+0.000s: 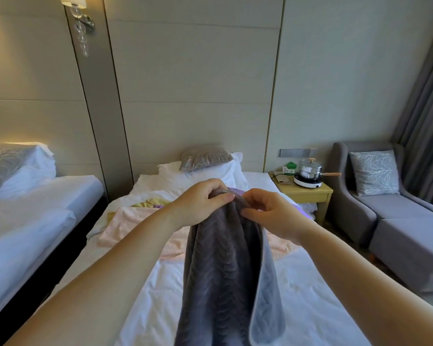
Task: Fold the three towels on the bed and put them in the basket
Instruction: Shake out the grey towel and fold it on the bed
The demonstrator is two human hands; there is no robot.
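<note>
No text, label, brand or number is legible anywhere in the room; the green item point(290, 166) on the bedside table point(308, 192) shows only blurred marks.

Left hand point(200, 201) and right hand point(270, 216) close together, raised above bed point(160, 283), both pinching top edge of grey towel point(220, 275). Towel hangs down in loose folds, paler reverse side showing along right edge. Pink towel point(125, 226) spread flat on white sheet behind; yellow towel point(148, 203) crumpled beyond it. Purple fabric point(303, 211) partly hidden behind hands. Bedside table point(308, 193) right of bed carries steel pot point(310, 169) on hotplate. Grey armchair point(375, 196) at far right.
</note>
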